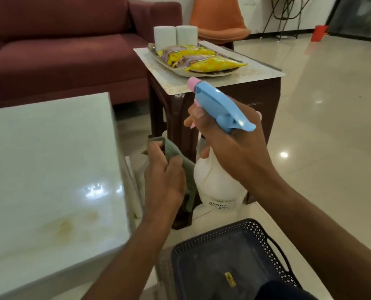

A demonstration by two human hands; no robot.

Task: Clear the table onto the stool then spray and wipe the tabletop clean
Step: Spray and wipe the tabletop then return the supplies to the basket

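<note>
Nearest the camera, a dark perforated plastic basket (234,256) sits on the glossy tiled floor (331,126), with a small yellow label on its bottom. Just above it, the right hand (230,146) is wrapped around the neck of a white spray bottle (219,187), with one finger curled over the pink trigger below the blue spray head, whose pink nozzle points up and to the left. Beside it, the left hand (165,176) pinches a green cloth (186,169), which hangs down against the bottle. To the left lies the pale marble tabletop (50,169), bare and glossy, with yellowish stains near its front and left edges. Beyond the hands stands a dark brown stool (175,118); its light top carries an oval tray (180,71) holding yellow snack packets (212,63) and two white rolls (175,36). Farther back are a maroon sofa (61,40), an orange chair (219,20) and a red bucket (319,32).
</note>
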